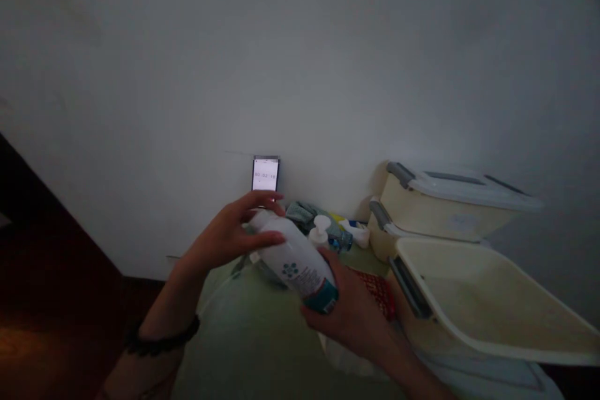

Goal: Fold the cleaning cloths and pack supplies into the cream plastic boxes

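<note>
White labelled bottle (295, 256): I held it tilted over the green surface (244, 344), long axis running upper left to lower right.
Left hand (229, 231): curled round its top end.
Right hand (351, 306): wrapped its lower end.

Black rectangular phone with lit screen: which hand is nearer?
Left. The left hand overlaps the lower part of the phone in view; the right hand sits lower and farther right, around the base of the white plastic bottle.

The tabletop (253, 344) was green. On it were a white pump bottle (319, 236), a grayish cloth (302, 214), a red patterned thing (379, 292) and a cream box (379, 239).
</note>
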{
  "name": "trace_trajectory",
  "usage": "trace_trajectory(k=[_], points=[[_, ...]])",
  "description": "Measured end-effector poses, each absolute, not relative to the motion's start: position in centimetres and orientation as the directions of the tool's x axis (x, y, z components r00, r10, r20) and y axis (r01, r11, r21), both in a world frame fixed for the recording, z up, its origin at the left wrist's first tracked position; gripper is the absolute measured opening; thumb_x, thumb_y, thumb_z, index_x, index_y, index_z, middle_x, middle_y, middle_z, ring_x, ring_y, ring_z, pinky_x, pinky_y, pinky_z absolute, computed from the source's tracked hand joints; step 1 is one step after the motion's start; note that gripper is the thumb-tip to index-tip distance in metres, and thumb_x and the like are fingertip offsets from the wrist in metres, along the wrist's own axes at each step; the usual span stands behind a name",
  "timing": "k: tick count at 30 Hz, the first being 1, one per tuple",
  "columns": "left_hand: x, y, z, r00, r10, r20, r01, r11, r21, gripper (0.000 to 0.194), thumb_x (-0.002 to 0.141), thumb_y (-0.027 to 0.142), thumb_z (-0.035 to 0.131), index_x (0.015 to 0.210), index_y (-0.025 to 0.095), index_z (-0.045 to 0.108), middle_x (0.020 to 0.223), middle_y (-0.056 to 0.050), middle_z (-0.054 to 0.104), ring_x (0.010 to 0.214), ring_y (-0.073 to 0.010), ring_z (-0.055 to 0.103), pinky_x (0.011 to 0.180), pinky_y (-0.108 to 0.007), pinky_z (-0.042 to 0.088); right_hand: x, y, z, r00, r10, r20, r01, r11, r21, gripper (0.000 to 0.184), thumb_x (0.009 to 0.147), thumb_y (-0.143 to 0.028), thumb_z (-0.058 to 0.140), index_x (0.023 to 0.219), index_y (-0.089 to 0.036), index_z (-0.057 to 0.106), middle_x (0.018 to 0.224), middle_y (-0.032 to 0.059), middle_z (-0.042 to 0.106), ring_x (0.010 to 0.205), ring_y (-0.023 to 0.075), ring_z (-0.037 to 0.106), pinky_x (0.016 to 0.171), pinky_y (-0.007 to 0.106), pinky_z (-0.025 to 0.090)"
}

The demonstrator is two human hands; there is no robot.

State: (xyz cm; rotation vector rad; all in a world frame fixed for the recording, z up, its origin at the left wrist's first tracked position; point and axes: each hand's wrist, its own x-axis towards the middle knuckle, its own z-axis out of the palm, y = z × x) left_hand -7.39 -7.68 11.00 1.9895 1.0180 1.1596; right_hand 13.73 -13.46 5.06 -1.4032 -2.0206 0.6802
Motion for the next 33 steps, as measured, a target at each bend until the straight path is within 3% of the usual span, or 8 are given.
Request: trace_trajectory(k=[3, 6, 12, 16, 20, 24, 28, 33], points=[[-3.6, -7.3, 11.2, 0.135, 0.909, 0.394, -0.066, -0.388, 0.919, 0.034, 0.072, 0.038, 0.063, 0.101, 0.021, 0.057, 0.094, -0.005, 0.062, 0.069, -0.0177, 0.063, 0.055, -0.028, 0.052, 14.8, -13.6, 7.0, -0.241, 0.946, 0.216, 0.582, 0.319, -0.748, 0.067, 0.063, -0.025, 0.068, 0.123, -0.024, 0.038, 0.110, 0.0071, 0.062, 0.090, 0.0225, 0.061, 0.075, 0.036, 0.049], [0.0, -7.4, 10.6, 0.139, 0.938, 0.317, -0.454, -0.224, 0.862, 0.040, 0.070, 0.035, 0.066, 0.104, 0.022, 0.049, 0.094, -0.004, 0.063, 0.076, -0.0207, 0.066, 0.066, -0.035, 0.055, 15.9, -13.9, 8.3, -0.269, 0.952, 0.146, 0.518, 0.271, -0.811, 0.062, 0.064, -0.027, 0.070, 0.119, -0.024, 0.043, 0.104, 0.0047, 0.064, 0.086, 0.0211, 0.062, 0.072, 0.035, 0.050], [3.0, -8.2, 9.8, 0.044, 0.976, 0.215, -0.608, -0.144, 0.781, 0.025, 0.069, 0.032, 0.063, 0.088, 0.020, 0.051, 0.078, -0.001, 0.062, 0.066, -0.0183, 0.064, 0.061, -0.032, 0.054, 18.3, -12.9, 9.8, -0.444, 0.896, -0.021, 0.349, 0.152, -0.925, 0.055, 0.067, -0.038, 0.071, 0.115, -0.022, 0.050, 0.108, 0.0053, 0.063, 0.099, 0.0236, 0.060, 0.082, 0.037, 0.049], [4.5, -9.0, 10.9, -0.003, 0.939, 0.344, -0.614, -0.274, 0.740, 0.023, 0.066, 0.031, 0.061, 0.085, 0.022, 0.051, 0.086, 0.000, 0.059, 0.073, -0.0192, 0.063, 0.066, -0.034, 0.053, 20.1, -12.2, 11.9, -0.526, 0.847, -0.079, 0.324, 0.113, -0.939, 0.059, 0.063, -0.034, 0.074, 0.116, -0.023, 0.052, 0.104, 0.0041, 0.065, 0.094, 0.0232, 0.062, 0.075, 0.035, 0.051], [6.5, -9.3, 11.8, 0.082, 0.834, 0.545, -0.541, -0.423, 0.727, 0.021, 0.070, 0.033, 0.061, 0.087, 0.022, 0.055, 0.092, -0.002, 0.059, 0.089, -0.0203, 0.058, 0.077, -0.031, 0.049, 23.0, -13.7, 14.5, -0.431, 0.902, 0.008, 0.457, 0.226, -0.860, 0.062, 0.061, -0.038, 0.075, 0.116, -0.022, 0.050, 0.099, 0.0037, 0.065, 0.084, 0.0210, 0.063, 0.066, 0.030, 0.051], [8.8, -8.7, 11.5, 0.289, 0.808, 0.513, -0.374, -0.398, 0.838, 0.034, 0.075, 0.038, 0.060, 0.103, 0.019, 0.057, 0.099, -0.005, 0.062, 0.089, -0.0210, 0.057, 0.070, -0.027, 0.047, 27.0, -15.2, 15.7, -0.272, 0.955, 0.118, 0.730, 0.285, -0.621, 0.069, 0.060, -0.043, 0.073, 0.120, -0.023, 0.047, 0.101, 0.0054, 0.064, 0.086, 0.0237, 0.062, 0.067, 0.032, 0.049], [11.2, -8.4, 10.8, 0.488, 0.775, 0.402, -0.264, -0.308, 0.914, 0.044, 0.079, 0.036, 0.059, 0.118, 0.018, 0.049, 0.109, -0.008, 0.062, 0.099, -0.0230, 0.058, 0.082, -0.032, 0.047, 31.1, -15.2, 15.4, -0.198, 0.945, 0.258, 0.909, 0.276, -0.312, 0.076, 0.061, -0.040, 0.070, 0.128, -0.023, 0.040, 0.110, 0.0077, 0.063, 0.093, 0.0268, 0.061, 0.074, 0.036, 0.046], [13.1, -8.0, 9.7, 0.564, 0.699, 0.440, -0.002, -0.531, 0.847, 0.045, 0.076, 0.033, 0.063, 0.117, 0.019, 0.051, 0.116, -0.008, 0.060, 0.105, -0.0238, 0.055, 0.092, -0.037, 0.042, 34.8, -14.5, 14.7, -0.203, 0.951, 0.233, 0.969, 0.229, -0.090, 0.065, 0.058, -0.035, 0.068, 0.118, -0.019, 0.048, 0.107, 0.0097, 0.064, 0.088, 0.0286, 0.062, 0.072, 0.038, 0.047]])
